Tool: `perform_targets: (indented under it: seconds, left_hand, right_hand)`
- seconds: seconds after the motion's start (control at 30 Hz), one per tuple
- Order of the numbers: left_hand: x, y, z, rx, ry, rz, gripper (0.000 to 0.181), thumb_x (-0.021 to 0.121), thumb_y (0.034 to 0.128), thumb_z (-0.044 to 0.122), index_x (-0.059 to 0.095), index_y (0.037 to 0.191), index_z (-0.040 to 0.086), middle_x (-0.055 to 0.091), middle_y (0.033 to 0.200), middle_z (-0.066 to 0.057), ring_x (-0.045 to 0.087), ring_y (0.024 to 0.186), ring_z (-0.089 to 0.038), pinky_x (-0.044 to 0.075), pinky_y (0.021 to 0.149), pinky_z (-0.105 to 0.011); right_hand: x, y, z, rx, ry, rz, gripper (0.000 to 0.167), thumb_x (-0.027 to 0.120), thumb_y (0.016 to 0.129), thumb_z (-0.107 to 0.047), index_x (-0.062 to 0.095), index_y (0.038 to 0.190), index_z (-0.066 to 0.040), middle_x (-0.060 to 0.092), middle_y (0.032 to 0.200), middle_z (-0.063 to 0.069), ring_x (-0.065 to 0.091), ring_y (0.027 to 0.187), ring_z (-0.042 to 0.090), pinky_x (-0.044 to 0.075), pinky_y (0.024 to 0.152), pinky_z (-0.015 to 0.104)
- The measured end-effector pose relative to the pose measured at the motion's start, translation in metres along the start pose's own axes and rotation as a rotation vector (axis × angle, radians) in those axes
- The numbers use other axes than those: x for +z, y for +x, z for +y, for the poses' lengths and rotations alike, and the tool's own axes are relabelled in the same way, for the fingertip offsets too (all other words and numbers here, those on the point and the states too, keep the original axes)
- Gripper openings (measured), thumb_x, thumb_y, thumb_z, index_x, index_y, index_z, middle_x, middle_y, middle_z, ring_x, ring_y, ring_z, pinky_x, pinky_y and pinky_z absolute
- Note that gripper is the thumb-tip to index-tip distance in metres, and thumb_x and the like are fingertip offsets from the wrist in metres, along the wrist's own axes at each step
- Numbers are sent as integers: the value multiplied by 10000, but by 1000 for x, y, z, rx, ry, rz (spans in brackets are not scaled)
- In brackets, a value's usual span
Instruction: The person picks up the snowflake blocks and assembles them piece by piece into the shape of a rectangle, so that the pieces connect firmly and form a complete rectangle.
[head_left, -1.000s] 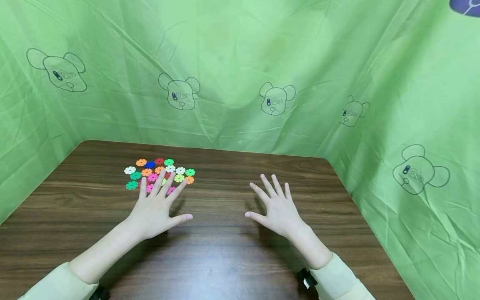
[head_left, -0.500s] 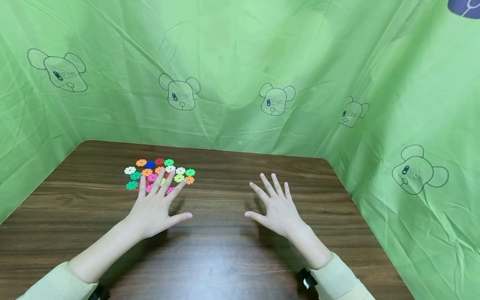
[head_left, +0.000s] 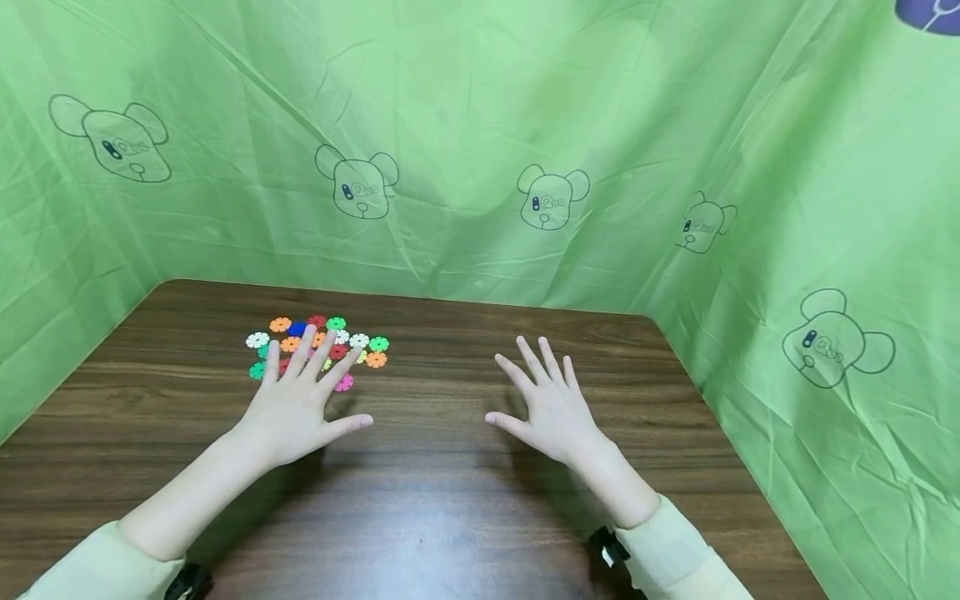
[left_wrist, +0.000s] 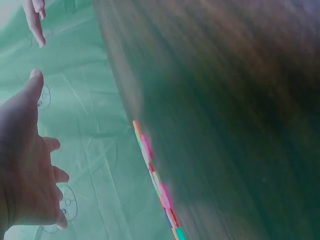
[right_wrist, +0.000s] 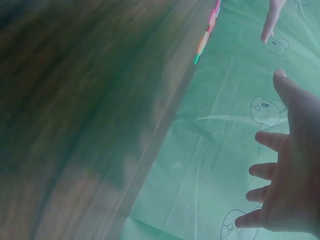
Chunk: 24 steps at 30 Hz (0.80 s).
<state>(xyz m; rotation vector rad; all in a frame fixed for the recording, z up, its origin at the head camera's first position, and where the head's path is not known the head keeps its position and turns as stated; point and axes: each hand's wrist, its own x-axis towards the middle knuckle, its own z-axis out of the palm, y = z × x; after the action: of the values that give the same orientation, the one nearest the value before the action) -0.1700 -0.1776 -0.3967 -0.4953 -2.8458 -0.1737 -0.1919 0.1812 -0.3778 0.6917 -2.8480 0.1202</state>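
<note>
Flat, notched plastic discs in several colours, a white one [head_left: 257, 340] and an orange one [head_left: 377, 360] among them, lie in a cluster on the far left of the wooden table [head_left: 450, 500]. My left hand [head_left: 288, 417] hovers above the table with fingers spread, hiding some of the discs from the head view. Off to the right, my right hand [head_left: 558, 417] is held over bare wood, its fingers spread too. Both hands hold nothing. In the left wrist view the left hand [left_wrist: 27, 160] is raised well clear of the discs [left_wrist: 160, 185].
Green cloth [head_left: 450, 125] printed with bear-head outlines hangs around the table's back and sides. A small black device [head_left: 609, 547] sits at the right sleeve's cuff, and another black one [head_left: 189, 581] at the left.
Over the last half second my left hand has shifted slightly left and away from me. The right hand has moved forward a little. The discs lie where they were.
</note>
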Motion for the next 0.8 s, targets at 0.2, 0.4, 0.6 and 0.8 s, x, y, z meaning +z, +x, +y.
perform_targets:
  seconds: [0.2, 0.4, 0.6, 0.8]
  left_hand:
    - [-2, 4, -11, -2, -15, 25, 943, 451, 767, 799, 211, 1509, 270, 36, 1592, -94, -177, 1436, -261, -219, 1077, -545]
    - [-6, 9, -25, 45, -26, 30, 927, 469, 793, 763, 190, 1515, 254, 35, 1591, -106, -169, 1438, -257, -201, 1096, -527]
    - [-5, 17, -47, 75, -70, 26, 872, 536, 822, 680, 225, 1508, 242, 101, 1582, -124, -147, 1443, -249, -150, 1127, -506]
    - [-3, 20, -75, 87, -126, 52, 816, 629, 847, 533, 267, 1498, 198, 185, 1549, -195, -111, 1448, -277, -118, 1134, -519]
  right_hand:
    - [-9, 13, -3, -27, 4, 28, 822, 413, 806, -777, 207, 1492, -373, 31, 1592, -33, -49, 1457, 248, 88, 1117, 618]
    - [-18, 29, -11, -66, 20, 62, 815, 465, 818, -736, 245, 1490, -331, 45, 1592, -23, -44, 1456, 257, 98, 1113, 622]
    - [-21, 50, -25, -139, 77, 51, 779, 524, 850, -647, 237, 1495, -316, 35, 1592, -32, -32, 1454, 268, 122, 1113, 607]
    - [-17, 76, -41, -255, 116, 48, 743, 550, 880, -572, 244, 1494, -286, 126, 1584, 14, 63, 1457, 252, 184, 1130, 536]
